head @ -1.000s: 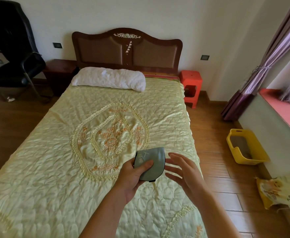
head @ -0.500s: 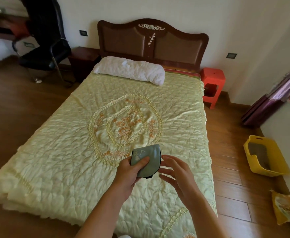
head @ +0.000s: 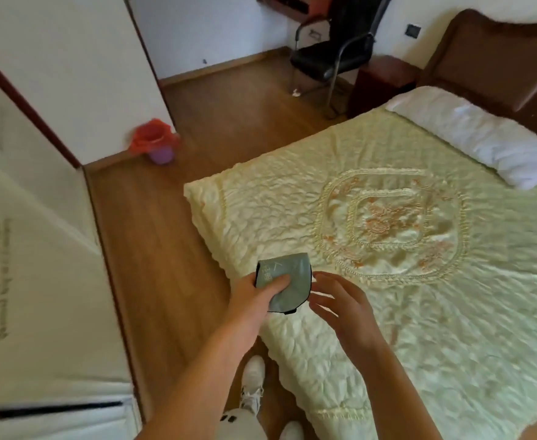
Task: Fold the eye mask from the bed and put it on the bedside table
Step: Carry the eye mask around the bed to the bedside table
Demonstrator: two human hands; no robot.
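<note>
Now, eye mask (head: pixel 284 282): folded, long axis upright, fold edge up, above bed (head: pixel 419 296) corner.
Left hand (head: pixel 254 300): clamped on it.
Right hand (head: pixel 345 308): fingers spread, beside it.

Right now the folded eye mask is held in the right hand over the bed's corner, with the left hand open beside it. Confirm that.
Not quite: the head view shows the left hand with its grip on the folded eye mask, and the right hand is the open one beside it. The rest holds: it is over the bed's corner.
</note>
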